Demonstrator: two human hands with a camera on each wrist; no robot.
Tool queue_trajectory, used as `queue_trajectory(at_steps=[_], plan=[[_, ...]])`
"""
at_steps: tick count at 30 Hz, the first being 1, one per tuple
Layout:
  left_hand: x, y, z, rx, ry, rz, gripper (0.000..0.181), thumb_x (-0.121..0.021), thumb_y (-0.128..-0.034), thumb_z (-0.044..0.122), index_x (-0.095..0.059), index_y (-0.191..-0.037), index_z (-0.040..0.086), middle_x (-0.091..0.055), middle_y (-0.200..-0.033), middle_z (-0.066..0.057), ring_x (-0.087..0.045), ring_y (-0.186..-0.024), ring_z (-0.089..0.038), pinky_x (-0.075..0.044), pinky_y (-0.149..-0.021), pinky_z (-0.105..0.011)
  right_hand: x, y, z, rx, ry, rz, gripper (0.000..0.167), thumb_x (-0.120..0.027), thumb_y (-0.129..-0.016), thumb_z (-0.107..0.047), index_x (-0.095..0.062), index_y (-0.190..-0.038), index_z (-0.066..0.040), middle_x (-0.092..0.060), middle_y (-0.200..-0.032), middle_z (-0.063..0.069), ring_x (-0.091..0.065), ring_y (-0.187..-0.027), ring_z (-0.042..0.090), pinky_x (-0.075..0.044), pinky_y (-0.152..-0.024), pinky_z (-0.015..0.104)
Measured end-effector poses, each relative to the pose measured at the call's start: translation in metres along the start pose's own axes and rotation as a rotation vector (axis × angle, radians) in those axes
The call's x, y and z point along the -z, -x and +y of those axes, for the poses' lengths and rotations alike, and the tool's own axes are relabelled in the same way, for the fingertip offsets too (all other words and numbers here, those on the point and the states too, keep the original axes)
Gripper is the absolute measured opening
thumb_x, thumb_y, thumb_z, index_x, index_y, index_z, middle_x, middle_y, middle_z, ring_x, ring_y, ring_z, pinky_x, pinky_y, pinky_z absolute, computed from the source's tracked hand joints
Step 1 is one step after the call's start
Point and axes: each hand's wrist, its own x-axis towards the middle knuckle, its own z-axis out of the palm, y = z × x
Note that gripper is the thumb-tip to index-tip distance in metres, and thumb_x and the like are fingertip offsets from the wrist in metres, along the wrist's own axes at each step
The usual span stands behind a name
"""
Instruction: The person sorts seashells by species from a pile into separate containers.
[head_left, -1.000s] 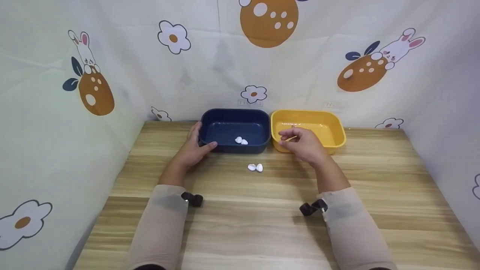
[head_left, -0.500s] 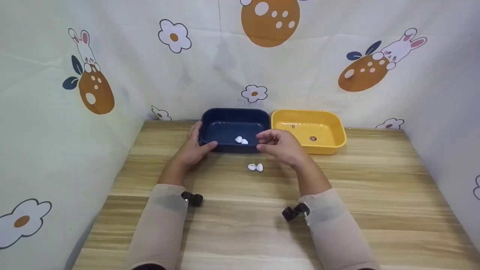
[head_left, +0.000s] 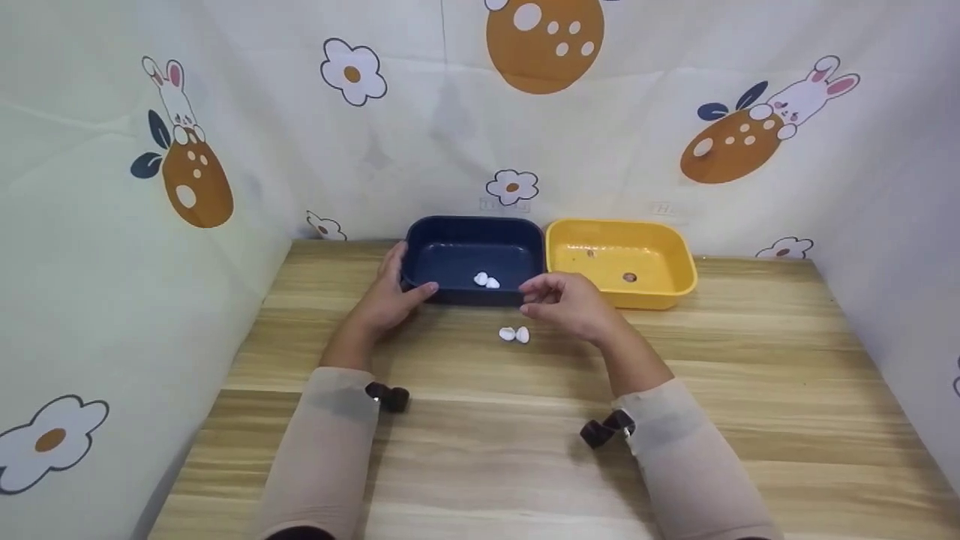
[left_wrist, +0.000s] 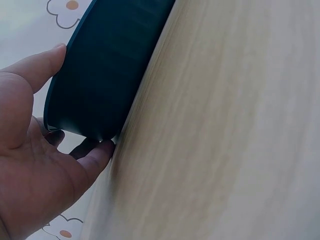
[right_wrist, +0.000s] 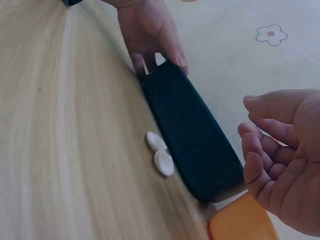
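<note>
My left hand (head_left: 386, 300) holds the left end of a dark blue bin (head_left: 450, 262). The thumb lies on its front rim and the fingers sit against its end wall, as the left wrist view also shows. Two small white shell-like pieces (head_left: 486, 280) lie inside this bin. On the table in front of it, two more white shell-like pieces (head_left: 514, 334) touch each other. My right hand (head_left: 570, 304) hovers by the bin's front right corner, up and to the right of the loose pair. Its fingers (right_wrist: 255, 150) are loosely curled with nothing between them.
A yellow bin (head_left: 652, 300) stands right beside the blue one, with a small brownish round thing (head_left: 630, 277) and another small brownish spot inside. Behind both bins hangs a printed cloth (head_left: 420, 150). The table (head_left: 480, 450) has a wood-grain top.
My right hand has moved left from over the yellow bin to the blue bin's right corner, then slightly nearer the front. The left hand keeps its hold, and the white pieces have stayed put.
</note>
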Motion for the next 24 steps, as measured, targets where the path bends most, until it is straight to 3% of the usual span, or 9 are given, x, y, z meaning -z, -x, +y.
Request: queue_trajectory(at_steps=[8, 19, 24], plan=[[0.0, -0.001, 0.001, -0.008, -0.008, -0.009, 0.105, -0.074, -0.1, 0.043, -0.005, -0.174, 0.018, 0.0, -0.183, -0.008, -0.004, -0.17, -0.034, -0.008, -0.138, -0.056, -0.003, 0.001, 0.006, 0.003, 0.02, -0.05, 0.033, -0.082, -0.091, -0.01, -0.076, -0.122, 0.0, -0.079, -0.108, 0.01, -0.071, -0.096, 0.018, -0.059, -0.084, 0.025], [-0.001, 0.0, 0.003, -0.035, 0.014, -0.004, 0.104, -0.075, -0.0999, 0.038, -0.005, -0.173, 0.013, -0.002, -0.182, -0.009, -0.005, -0.17, -0.032, -0.008, -0.139, -0.051, -0.011, -0.003, 0.02, -0.067, 0.095, -0.16, 0.038, -0.086, -0.086, -0.011, -0.077, -0.122, -0.004, -0.079, -0.113, 0.009, -0.071, -0.091, 0.017, -0.058, -0.074, 0.026], [0.0, 0.0, 0.002, -0.025, 0.019, -0.005, 0.104, -0.075, -0.0999, 0.038, -0.005, -0.174, 0.015, -0.001, -0.183, -0.008, -0.005, -0.17, -0.031, -0.008, -0.139, -0.051, -0.017, -0.006, 0.027, -0.042, 0.162, -0.165, 0.035, -0.088, -0.085, -0.013, -0.079, -0.119, -0.006, -0.08, -0.113, 0.008, -0.071, -0.099, 0.018, -0.059, -0.088, 0.032]])
